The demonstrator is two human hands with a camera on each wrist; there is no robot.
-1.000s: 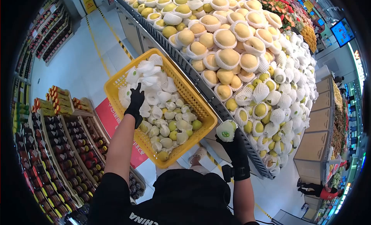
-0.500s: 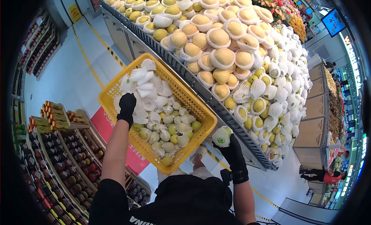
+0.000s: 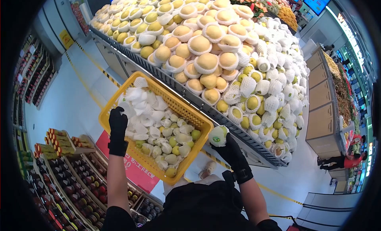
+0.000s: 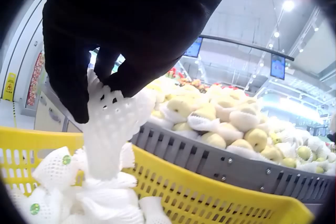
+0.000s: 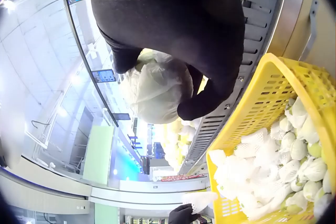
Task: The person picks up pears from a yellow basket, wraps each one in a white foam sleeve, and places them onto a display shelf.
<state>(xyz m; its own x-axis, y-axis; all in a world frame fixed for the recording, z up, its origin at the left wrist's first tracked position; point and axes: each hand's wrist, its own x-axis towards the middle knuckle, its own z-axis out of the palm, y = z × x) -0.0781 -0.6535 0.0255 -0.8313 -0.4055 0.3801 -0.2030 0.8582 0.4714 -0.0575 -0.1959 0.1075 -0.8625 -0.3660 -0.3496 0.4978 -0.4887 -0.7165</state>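
Observation:
In a black glove, the left hand (image 3: 118, 129) pinches a white foam net sleeve (image 4: 107, 124) between thumb and fingers, above the left side of the yellow crate (image 3: 158, 176). More foam sleeves (image 4: 107, 200) lie heaped below it in the left wrist view. The black-gloved right hand (image 3: 231, 152) grips a bagged fruit (image 5: 157, 90) with a green label (image 3: 216, 139), just beyond the crate's right end. Inside the crate, foam sleeves fill the upper left part, and pale green fruits in thin wrapping (image 3: 172, 148) fill the lower right.
A sloped stand of yellow pears (image 3: 207, 61) and foam-netted fruit (image 3: 271, 102) rises behind the crate, edged by a grey slatted rail (image 4: 210, 161). Shelves of jars (image 3: 75, 183) stand at the lower left. A person in red (image 3: 351, 161) is at the far right.
The left hand has drawn back from the heap to the crate's left edge and now holds a foam sleeve. The right hand still holds its fruit. The head view has shifted.

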